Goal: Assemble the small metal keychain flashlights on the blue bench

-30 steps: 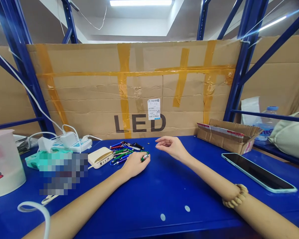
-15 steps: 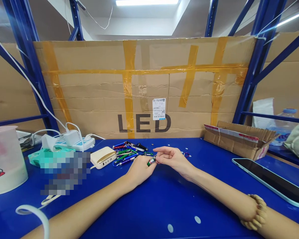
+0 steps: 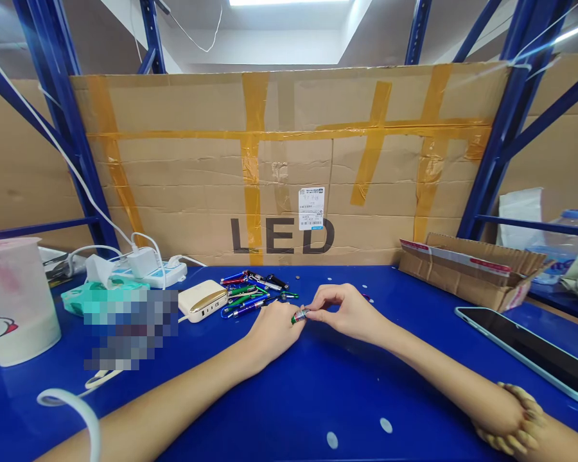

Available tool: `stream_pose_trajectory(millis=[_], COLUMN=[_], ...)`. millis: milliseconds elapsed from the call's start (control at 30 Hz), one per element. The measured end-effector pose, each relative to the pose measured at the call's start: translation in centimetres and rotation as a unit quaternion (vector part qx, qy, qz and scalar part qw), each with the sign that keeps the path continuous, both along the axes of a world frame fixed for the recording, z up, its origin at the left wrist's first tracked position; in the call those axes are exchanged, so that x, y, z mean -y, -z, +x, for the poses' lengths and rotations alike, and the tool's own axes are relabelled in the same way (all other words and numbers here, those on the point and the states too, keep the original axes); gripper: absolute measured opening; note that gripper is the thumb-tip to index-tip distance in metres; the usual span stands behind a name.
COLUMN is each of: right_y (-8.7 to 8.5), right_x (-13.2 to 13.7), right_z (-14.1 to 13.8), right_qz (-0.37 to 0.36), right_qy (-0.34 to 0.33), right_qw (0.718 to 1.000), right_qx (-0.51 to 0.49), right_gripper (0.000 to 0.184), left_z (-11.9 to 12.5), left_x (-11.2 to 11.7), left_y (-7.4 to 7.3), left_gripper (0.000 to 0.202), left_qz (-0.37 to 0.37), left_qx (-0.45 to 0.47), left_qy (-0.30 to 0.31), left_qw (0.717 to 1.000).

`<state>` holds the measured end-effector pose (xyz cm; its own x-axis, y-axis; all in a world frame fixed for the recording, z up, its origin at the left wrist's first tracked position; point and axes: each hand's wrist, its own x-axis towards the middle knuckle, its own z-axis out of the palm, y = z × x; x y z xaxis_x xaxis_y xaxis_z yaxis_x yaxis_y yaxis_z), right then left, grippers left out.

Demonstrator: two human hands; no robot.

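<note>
My left hand (image 3: 275, 327) is closed around a short green metallic pen-like tube (image 3: 299, 316), whose silver end sticks out beside the thumb. My right hand (image 3: 345, 312) pinches that silver end between thumb and forefinger, the other fingers curled. Much of the tube is hidden in the left hand. Just behind the left hand lies a pile of slim metallic pen-like pieces (image 3: 250, 292) in blue, green, red and black.
A cream power bank (image 3: 203, 301) sits left of the pile. Further left are a power strip (image 3: 173, 274), a teal tissue pack (image 3: 101, 296), a cable and a plastic cup (image 3: 17, 301). At right are a phone (image 3: 530, 353) and a cardboard tray (image 3: 462, 273).
My right fingers have curled in from a looser, stretched pose onto the tube's silver end. The tube lies more level, and the whole view has shifted slightly.
</note>
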<state>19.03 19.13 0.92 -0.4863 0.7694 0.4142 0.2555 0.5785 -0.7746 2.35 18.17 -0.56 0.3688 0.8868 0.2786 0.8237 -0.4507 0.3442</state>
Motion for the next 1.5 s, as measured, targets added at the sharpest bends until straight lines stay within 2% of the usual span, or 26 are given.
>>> stream_pose_trajectory(millis=[133, 267, 433, 633, 767, 900, 1000, 1033, 1100, 1167, 1267, 1400, 1500], right_y=[-0.6, -1.1, -1.4, -1.3, -0.7, -0.1, -0.1, -0.3, -0.6, -1.1, -1.7, -1.9, -1.6], right_x=[0.6, 1.1, 1.5, 1.7, 1.5, 1.2, 1.4, 1.6, 1.8, 2.0, 1.9, 1.5, 1.2], right_z=[0.3, 0.6, 0.8, 0.4, 0.3, 0.3, 0.2, 0.1, 0.0, -0.1, -0.1, 0.0, 0.0], right_qz=[0.090, 0.114, 0.122, 0.094, 0.074, 0.014, -0.124, -0.195, -0.330, -0.413, -0.440, -0.410, -0.373], right_qy=[0.014, -0.056, -0.080, -0.104, -0.121, -0.119, -0.131, -0.139, -0.155, -0.155, -0.135, -0.137, -0.140], right_qw=[0.988, 0.966, 0.954, 0.957, 0.961, 0.966, 0.969, 0.962, 0.929, 0.897, 0.888, 0.902, 0.917], right_qx=[0.127, 0.226, 0.261, 0.252, 0.239, 0.228, 0.166, 0.130, 0.063, 0.028, 0.016, 0.009, 0.023], right_gripper=[0.025, 0.033, 0.035, 0.039, 0.040, 0.043, 0.049, 0.051, 0.051, 0.048, 0.046, 0.047, 0.050], left_z=[0.1, 0.1, 0.2, 0.1, 0.2, 0.5, 0.5, 0.5, 0.6, 0.6, 0.8, 0.7, 0.5], left_x=[0.3, 0.6, 0.8, 0.8, 1.0, 1.2, 1.4, 1.5, 1.7, 1.8, 1.8, 1.2, 0.7], left_y=[-0.4, -0.8, -1.1, -0.7, -0.4, -0.4, -0.5, -0.6, -0.8, -1.0, -1.1, -0.6, -0.1], left_gripper=[0.033, 0.031, 0.033, 0.039, 0.035, 0.038, 0.041, 0.040, 0.038, 0.037, 0.038, 0.025, 0.025], left_qz=[0.010, 0.015, 0.009, 0.015, 0.030, 0.049, 0.060, 0.063, 0.064, 0.059, 0.038, 0.009, 0.002], left_qx=[-0.074, -0.124, -0.148, -0.131, -0.186, -0.240, -0.236, -0.228, -0.209, -0.187, -0.134, -0.041, 0.006], left_qy=[0.003, 0.044, 0.055, 0.067, 0.068, 0.063, 0.059, 0.054, 0.046, 0.041, 0.033, 0.015, 0.028], left_qw=[0.997, 0.991, 0.987, 0.989, 0.980, 0.968, 0.968, 0.970, 0.975, 0.980, 0.990, 0.999, 1.000])
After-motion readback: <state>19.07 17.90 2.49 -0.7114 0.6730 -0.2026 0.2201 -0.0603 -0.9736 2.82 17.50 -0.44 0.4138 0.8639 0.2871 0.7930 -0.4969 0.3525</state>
